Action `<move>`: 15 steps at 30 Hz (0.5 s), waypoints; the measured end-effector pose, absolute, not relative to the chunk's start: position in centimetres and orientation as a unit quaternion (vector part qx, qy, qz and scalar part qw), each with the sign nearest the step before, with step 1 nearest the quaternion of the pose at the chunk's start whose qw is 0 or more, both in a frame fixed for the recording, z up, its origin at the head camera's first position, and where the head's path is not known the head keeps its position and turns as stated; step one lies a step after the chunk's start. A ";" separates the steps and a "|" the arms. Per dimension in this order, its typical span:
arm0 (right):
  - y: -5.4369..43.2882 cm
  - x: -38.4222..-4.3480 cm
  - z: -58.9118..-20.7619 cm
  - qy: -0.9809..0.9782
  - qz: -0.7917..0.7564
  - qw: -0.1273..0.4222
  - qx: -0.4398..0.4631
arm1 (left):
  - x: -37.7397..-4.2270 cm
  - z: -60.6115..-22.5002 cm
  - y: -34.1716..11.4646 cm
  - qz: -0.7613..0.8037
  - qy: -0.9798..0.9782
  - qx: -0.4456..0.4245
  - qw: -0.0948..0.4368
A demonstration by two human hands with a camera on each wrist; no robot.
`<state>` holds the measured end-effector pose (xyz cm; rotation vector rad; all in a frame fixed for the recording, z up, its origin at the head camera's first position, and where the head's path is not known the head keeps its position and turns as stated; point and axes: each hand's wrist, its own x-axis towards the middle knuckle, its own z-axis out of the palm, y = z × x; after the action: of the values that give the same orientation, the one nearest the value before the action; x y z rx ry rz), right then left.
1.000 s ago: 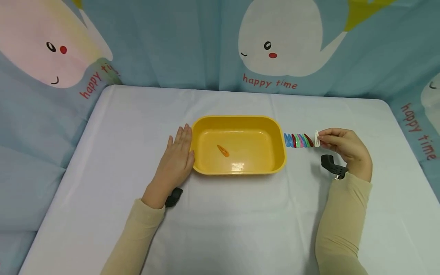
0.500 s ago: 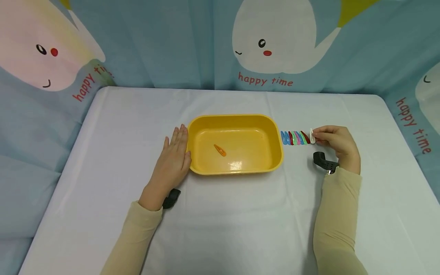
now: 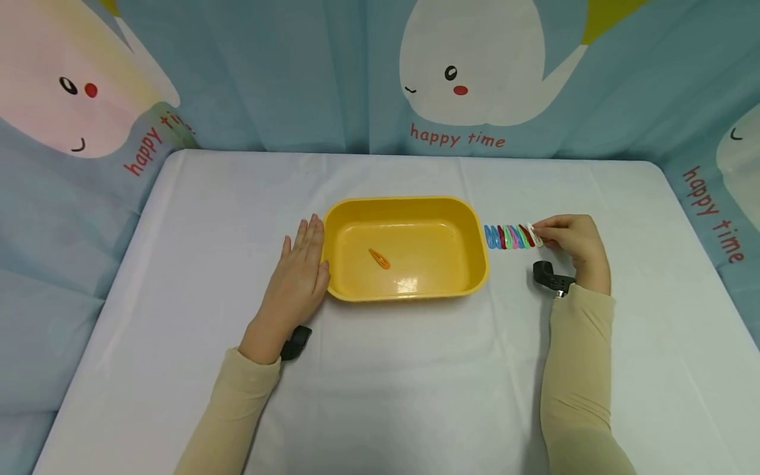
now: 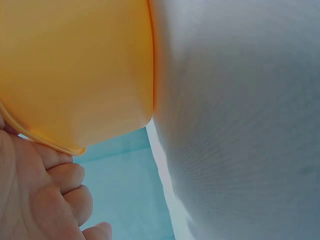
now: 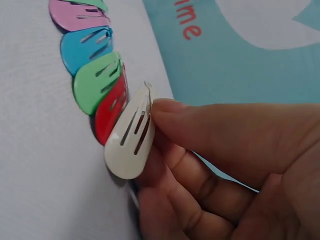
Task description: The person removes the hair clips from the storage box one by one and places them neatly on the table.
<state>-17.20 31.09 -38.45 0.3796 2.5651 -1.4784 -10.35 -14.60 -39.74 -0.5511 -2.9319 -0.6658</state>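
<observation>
My right hand (image 3: pixel 576 244) pinches a white snap hair clip (image 5: pixel 129 142) between thumb and fingers at the right end of a row of clips. In the right wrist view the white clip overlaps a red clip (image 5: pixel 107 112); beyond it lie a green clip (image 5: pixel 95 82), a blue clip (image 5: pixel 82 52) and a pink clip (image 5: pixel 75 17). My left hand (image 3: pixel 293 274) lies with straight fingers along the left side of a yellow basin (image 3: pixel 406 300), touching its rim. One orange hair clip (image 3: pixel 380 258) rests inside the basin.
The row of clips runs rightward from the basin's right side on a white-covered table (image 3: pixel 415 396). A blue curtain (image 3: pixel 297 79) with printed whales hangs behind the table's far edge. Black wrist mounts (image 3: pixel 553 277) sit on both wrists.
My right hand has moved left with the white clip, bringing it from a small gap right up against the red clip at the row's end. My left hand stays at the basin.
</observation>
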 end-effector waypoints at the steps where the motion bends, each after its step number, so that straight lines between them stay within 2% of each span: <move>1: 31.0 -17.2 -38.5 0.860 -0.488 0.077 0.127 | -10.4 -39.7 -14.6 -0.218 -0.958 -0.180 0.043; 15: 30.5 -17.5 -38.6 0.886 -0.435 0.078 0.139 | -10.4 -39.7 -14.7 -0.222 -0.957 -0.183 0.042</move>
<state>-17.54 30.51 -38.58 0.4158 2.6542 -1.3025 -10.36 -14.66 -39.66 -0.5587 -2.9285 -0.6791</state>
